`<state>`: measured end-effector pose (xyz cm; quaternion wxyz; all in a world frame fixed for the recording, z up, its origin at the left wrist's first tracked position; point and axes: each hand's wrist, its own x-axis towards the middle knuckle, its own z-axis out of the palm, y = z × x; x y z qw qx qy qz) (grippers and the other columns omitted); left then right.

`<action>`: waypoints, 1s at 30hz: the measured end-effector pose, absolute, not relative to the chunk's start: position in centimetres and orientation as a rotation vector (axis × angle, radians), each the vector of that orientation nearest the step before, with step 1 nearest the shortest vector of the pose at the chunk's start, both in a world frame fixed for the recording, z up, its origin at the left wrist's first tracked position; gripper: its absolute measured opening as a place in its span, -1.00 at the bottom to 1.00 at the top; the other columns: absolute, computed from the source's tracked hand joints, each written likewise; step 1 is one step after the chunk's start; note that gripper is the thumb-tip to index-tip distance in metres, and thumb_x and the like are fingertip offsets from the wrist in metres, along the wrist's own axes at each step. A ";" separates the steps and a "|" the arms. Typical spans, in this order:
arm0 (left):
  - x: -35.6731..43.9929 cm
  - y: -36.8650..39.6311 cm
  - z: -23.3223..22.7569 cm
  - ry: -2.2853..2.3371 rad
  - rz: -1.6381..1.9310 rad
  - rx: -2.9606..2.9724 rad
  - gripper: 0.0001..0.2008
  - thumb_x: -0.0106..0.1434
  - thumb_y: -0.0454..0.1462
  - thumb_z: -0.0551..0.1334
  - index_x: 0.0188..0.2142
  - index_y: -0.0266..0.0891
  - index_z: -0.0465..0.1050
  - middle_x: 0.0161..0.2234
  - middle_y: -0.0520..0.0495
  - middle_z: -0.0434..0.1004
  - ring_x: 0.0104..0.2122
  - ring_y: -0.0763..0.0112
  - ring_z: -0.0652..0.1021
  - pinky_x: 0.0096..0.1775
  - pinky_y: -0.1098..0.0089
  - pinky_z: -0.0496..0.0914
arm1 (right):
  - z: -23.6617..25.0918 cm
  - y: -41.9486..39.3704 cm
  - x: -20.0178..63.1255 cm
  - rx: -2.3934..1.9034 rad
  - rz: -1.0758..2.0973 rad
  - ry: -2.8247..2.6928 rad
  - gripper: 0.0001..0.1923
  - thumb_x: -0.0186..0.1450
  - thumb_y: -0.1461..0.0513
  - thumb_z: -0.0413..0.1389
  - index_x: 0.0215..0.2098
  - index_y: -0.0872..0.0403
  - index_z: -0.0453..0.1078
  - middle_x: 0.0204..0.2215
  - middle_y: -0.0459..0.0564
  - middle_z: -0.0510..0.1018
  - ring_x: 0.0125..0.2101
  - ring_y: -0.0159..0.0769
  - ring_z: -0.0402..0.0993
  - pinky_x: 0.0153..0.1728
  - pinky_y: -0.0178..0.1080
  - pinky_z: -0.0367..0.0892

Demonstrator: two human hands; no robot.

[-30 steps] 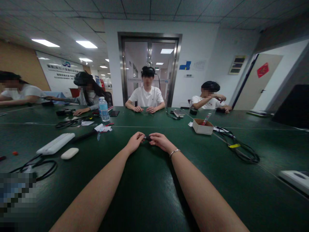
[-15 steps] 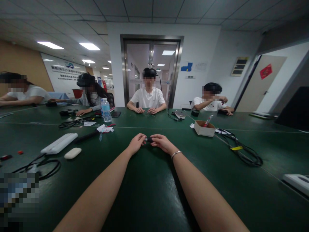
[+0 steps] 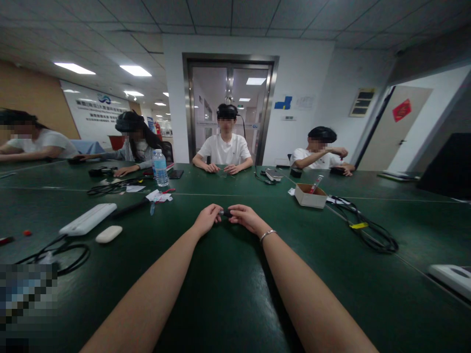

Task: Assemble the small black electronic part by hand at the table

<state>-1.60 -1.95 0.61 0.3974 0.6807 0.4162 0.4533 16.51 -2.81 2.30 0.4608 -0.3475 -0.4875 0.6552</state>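
Black piece [image 3: 226, 214], small, paler at its left end: one, at mid-view over the worktop [image 3: 221, 274], between the wearer's two hands. Whether it touches the surface cannot be told.

Left hand [image 3: 207, 219]: fingertips pinched on the paler end. Right hand [image 3: 247, 218]: thumb and fingers gripping the dark end; silver bracelet [image 3: 267, 236] at the wrist.

Worktop: green, with pale seams. Left side: white case [image 3: 88, 219], oblong, lying flat; white oval [image 3: 109, 234], just beside it, nearer the wearer; black cord [image 3: 83, 260], looped. Beyond: papers [image 3: 151, 196], loose; bottle [image 3: 160, 169], clear, blue-labelled, upright.

Right side: box [image 3: 310, 200], open-topped, pale, a slim red-marked item [image 3: 316, 184] leaning out of it; cable [image 3: 382, 243], black, coiled, yellow tag [image 3: 358, 226] attached.

Far side: four people, seated; person opposite [image 3: 225, 149], white shirt, dark headgear, both forearms on the worktop.
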 end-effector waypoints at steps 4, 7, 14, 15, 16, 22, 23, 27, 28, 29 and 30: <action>-1.6 -1.7 0.3 1.056 1.200 1.724 -0.74 0.18 -0.14 0.06 -0.26 -0.26 0.36 -0.48 0.00 0.42 -0.48 0.46 0.43 -0.40 0.45 0.29 | 2.3 -2.8 16.5 -0.866 1.606 -1.202 -0.82 0.16 0.47 0.12 -0.25 0.24 0.35 -0.45 0.03 0.49 -0.56 -0.42 0.49 -0.51 -0.44 0.45; -1.6 -1.7 0.1 1.053 1.183 1.707 -0.66 0.22 -0.09 -0.01 -0.19 -0.27 0.33 -0.55 0.02 0.39 -0.54 0.46 0.41 -0.43 0.43 0.29 | 2.4 -2.9 16.5 -0.869 1.603 -1.207 -0.81 0.14 0.46 0.14 -0.25 0.23 0.36 -0.43 0.03 0.49 -0.55 -0.42 0.49 -0.50 -0.44 0.45; -1.7 -1.8 0.2 1.104 1.163 1.731 -0.70 0.20 -0.14 0.02 -0.17 -0.25 0.33 -0.53 0.02 0.38 -0.52 0.46 0.39 -0.43 0.45 0.27 | 2.3 -2.9 16.5 -0.854 1.613 -1.212 -0.81 0.14 0.46 0.15 -0.25 0.25 0.36 -0.41 0.04 0.49 -0.55 -0.44 0.49 -0.51 -0.45 0.45; -1.7 -1.9 0.3 1.106 1.145 1.738 -0.69 0.20 -0.13 0.01 -0.17 -0.25 0.33 -0.54 0.03 0.36 -0.54 0.47 0.38 -0.45 0.45 0.25 | 2.3 -2.9 16.5 -0.852 1.613 -1.214 -0.81 0.15 0.46 0.14 -0.25 0.25 0.36 -0.41 0.05 0.49 -0.56 -0.44 0.48 -0.51 -0.45 0.45; -1.7 -1.9 0.3 1.111 1.137 1.752 -0.69 0.20 -0.12 0.02 -0.18 -0.25 0.34 -0.55 0.04 0.35 -0.54 0.47 0.37 -0.46 0.45 0.25 | 2.3 -2.8 16.5 -0.851 1.614 -1.216 -0.81 0.15 0.46 0.14 -0.25 0.24 0.36 -0.41 0.04 0.49 -0.56 -0.44 0.48 -0.51 -0.45 0.45; -1.8 -2.0 0.4 1.101 1.156 1.750 -0.71 0.18 -0.13 0.03 -0.21 -0.22 0.36 -0.51 0.04 0.36 -0.49 0.46 0.38 -0.42 0.45 0.25 | 2.3 -2.8 16.6 -0.858 1.616 -1.208 -0.81 0.14 0.47 0.14 -0.26 0.23 0.37 -0.42 0.04 0.50 -0.55 -0.43 0.49 -0.51 -0.44 0.46; -1.8 -1.9 0.4 1.095 1.162 1.755 -0.71 0.18 -0.13 0.04 -0.20 -0.22 0.36 -0.50 0.03 0.36 -0.48 0.46 0.38 -0.41 0.45 0.25 | 2.3 -2.8 16.6 -0.858 1.616 -1.205 -0.82 0.14 0.47 0.14 -0.26 0.23 0.38 -0.42 0.04 0.50 -0.55 -0.43 0.49 -0.51 -0.44 0.46; -1.8 -1.8 0.2 1.097 1.168 1.753 -0.72 0.17 -0.15 0.05 -0.19 -0.23 0.35 -0.46 0.02 0.38 -0.45 0.46 0.40 -0.38 0.44 0.26 | 2.4 -2.9 16.6 -0.861 1.620 -1.206 -0.82 0.15 0.46 0.14 -0.25 0.24 0.38 -0.41 0.04 0.50 -0.55 -0.44 0.49 -0.51 -0.44 0.46; -1.8 -1.8 0.2 1.103 1.159 1.753 -0.72 0.18 -0.14 0.04 -0.19 -0.22 0.35 -0.47 0.02 0.37 -0.47 0.46 0.39 -0.39 0.44 0.26 | 2.4 -2.9 16.6 -0.862 1.620 -1.207 -0.82 0.15 0.47 0.14 -0.25 0.24 0.38 -0.41 0.05 0.50 -0.55 -0.43 0.49 -0.51 -0.44 0.46; -1.8 -1.8 0.2 1.106 1.154 1.762 -0.72 0.18 -0.14 0.04 -0.19 -0.22 0.35 -0.48 0.03 0.37 -0.47 0.46 0.39 -0.39 0.44 0.26 | 2.4 -2.9 16.6 -0.863 1.619 -1.208 -0.82 0.15 0.47 0.14 -0.25 0.24 0.38 -0.41 0.05 0.50 -0.55 -0.43 0.49 -0.51 -0.45 0.45; -1.7 -1.8 0.3 1.108 1.159 1.772 -0.73 0.17 -0.15 0.05 -0.20 -0.22 0.35 -0.47 0.03 0.37 -0.46 0.46 0.39 -0.38 0.44 0.26 | 2.4 -3.0 16.6 -0.863 1.618 -1.208 -0.81 0.15 0.47 0.13 -0.26 0.24 0.38 -0.41 0.05 0.50 -0.55 -0.43 0.49 -0.51 -0.45 0.45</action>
